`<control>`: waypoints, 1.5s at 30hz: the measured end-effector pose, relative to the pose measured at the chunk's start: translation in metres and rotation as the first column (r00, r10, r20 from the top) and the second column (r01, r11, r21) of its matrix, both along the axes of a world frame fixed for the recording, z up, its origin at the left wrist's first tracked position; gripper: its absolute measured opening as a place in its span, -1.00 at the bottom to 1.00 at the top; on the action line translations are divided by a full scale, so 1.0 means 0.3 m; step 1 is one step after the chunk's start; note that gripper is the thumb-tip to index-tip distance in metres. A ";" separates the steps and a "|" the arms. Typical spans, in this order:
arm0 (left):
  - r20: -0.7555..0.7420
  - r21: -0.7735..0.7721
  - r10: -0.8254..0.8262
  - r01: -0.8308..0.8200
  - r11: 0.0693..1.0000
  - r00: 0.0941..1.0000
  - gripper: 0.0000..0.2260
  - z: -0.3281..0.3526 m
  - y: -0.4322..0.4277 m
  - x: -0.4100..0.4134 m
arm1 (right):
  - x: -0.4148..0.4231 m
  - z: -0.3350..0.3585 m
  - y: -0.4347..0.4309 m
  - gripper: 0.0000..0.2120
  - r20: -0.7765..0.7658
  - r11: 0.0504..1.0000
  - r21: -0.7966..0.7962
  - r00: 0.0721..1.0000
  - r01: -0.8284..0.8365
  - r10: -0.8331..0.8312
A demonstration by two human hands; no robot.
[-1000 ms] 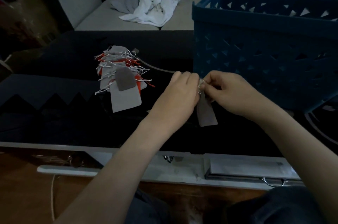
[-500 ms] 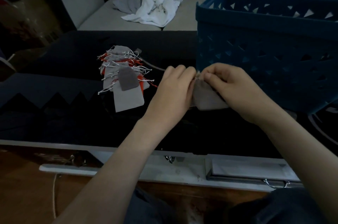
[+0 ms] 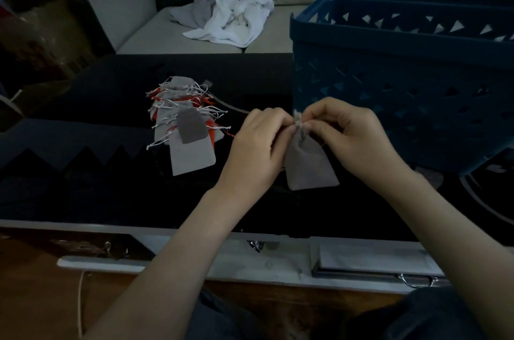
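A small grey drawstring pouch (image 3: 308, 166) hangs between my hands above the black table (image 3: 83, 186). My left hand (image 3: 258, 148) pinches its gathered neck from the left. On the other side, my right hand (image 3: 353, 134) pinches the same neck, fingers curled. The pouch body hangs down, bottom edge toward me. To the left lies a pile of grey and orange drawstring pouches (image 3: 186, 123) with white cords spread out.
A large blue plastic basket (image 3: 411, 67) stands at the right, just behind my right hand. A sofa (image 3: 167, 36) beyond the table holds crumpled white and grey cloths (image 3: 233, 17). A cardboard box (image 3: 41, 34) sits at the far left. The table's white front edge (image 3: 194, 264) runs below my forearms.
The pouch lay folded sideways between my hands half a second ago; now it hangs down with its neck bunched tight. Both hands stayed close together in front of the basket.
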State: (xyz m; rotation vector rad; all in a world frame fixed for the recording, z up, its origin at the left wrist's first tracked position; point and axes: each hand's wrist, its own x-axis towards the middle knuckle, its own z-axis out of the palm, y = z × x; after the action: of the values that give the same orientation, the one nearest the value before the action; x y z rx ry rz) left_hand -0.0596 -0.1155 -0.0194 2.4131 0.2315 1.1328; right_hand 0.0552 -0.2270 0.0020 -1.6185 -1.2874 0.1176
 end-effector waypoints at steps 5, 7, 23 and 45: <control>0.021 -0.124 -0.015 0.017 0.992 1.000 -0.84 -0.002 -0.003 0.002 | 0.004 -0.029 0.004 -0.87 0.132 0.997 0.074 0.991 0.015 -0.025; 0.019 -0.149 -0.013 0.015 0.989 1.000 -0.86 -0.002 -0.001 0.004 | 0.007 -0.038 0.005 -0.88 0.175 0.996 0.082 0.984 0.021 -0.036; -0.080 -0.202 -0.071 0.053 0.978 0.994 -0.93 0.004 0.001 -0.010 | -0.012 -0.047 0.010 -0.92 0.240 0.995 0.048 0.966 0.091 -0.100; 0.027 0.180 -0.012 0.007 0.984 1.000 -0.94 0.009 0.001 -0.003 | 0.013 0.022 -0.015 -0.89 -0.359 0.986 -0.125 0.932 -0.108 0.057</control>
State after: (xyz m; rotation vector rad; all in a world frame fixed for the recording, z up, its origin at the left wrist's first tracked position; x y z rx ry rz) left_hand -0.0605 -0.1152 -0.0167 2.5490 0.1129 1.2301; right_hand 0.0591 -0.2315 0.0086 -1.5740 -1.0841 0.5417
